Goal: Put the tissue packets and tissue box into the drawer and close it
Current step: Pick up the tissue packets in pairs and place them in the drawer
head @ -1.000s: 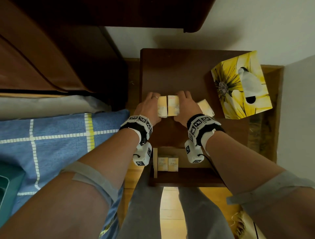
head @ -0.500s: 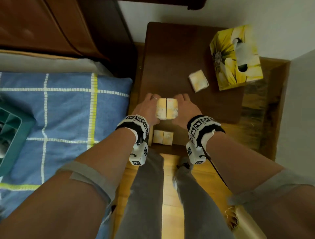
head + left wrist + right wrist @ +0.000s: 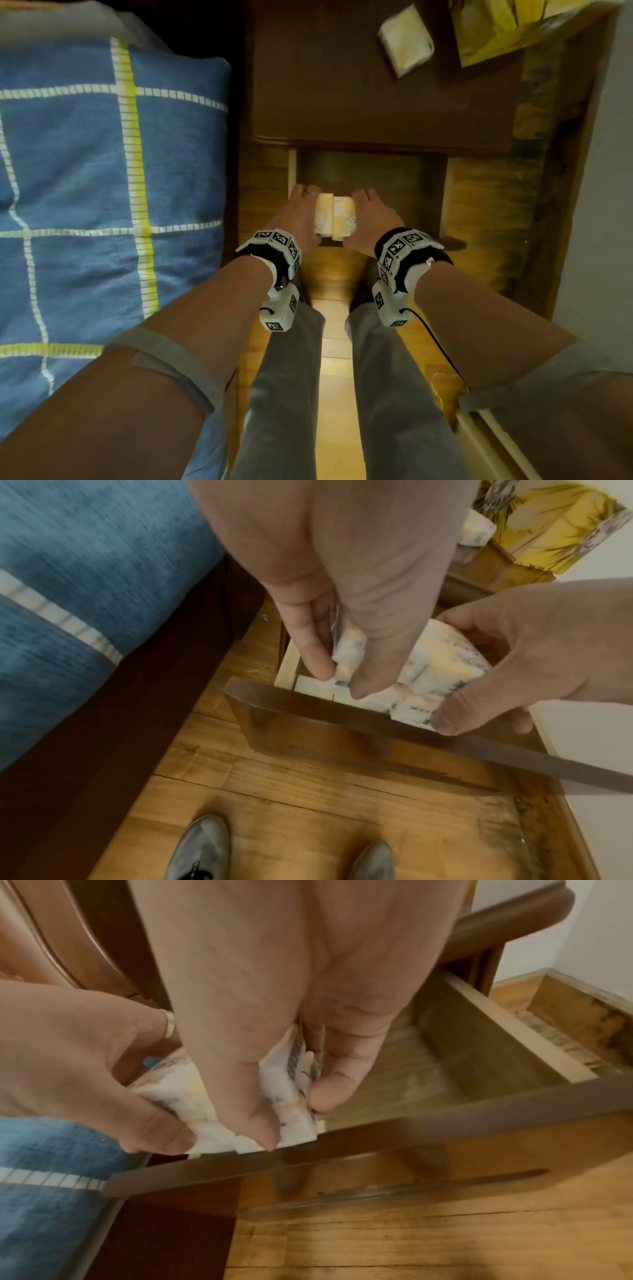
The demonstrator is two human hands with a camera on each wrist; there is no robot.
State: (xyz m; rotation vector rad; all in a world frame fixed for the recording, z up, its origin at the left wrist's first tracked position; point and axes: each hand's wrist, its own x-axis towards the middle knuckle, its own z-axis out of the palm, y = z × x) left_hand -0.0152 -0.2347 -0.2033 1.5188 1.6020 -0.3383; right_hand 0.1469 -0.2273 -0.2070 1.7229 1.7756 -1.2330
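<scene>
Gripping soft crinkly tissue packets (image 3: pixel 334 219)

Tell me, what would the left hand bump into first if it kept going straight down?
Probably the packets already lying in the drawer: the left hand points its packet down at those pale packets, though the gap between them is unclear.
</scene>
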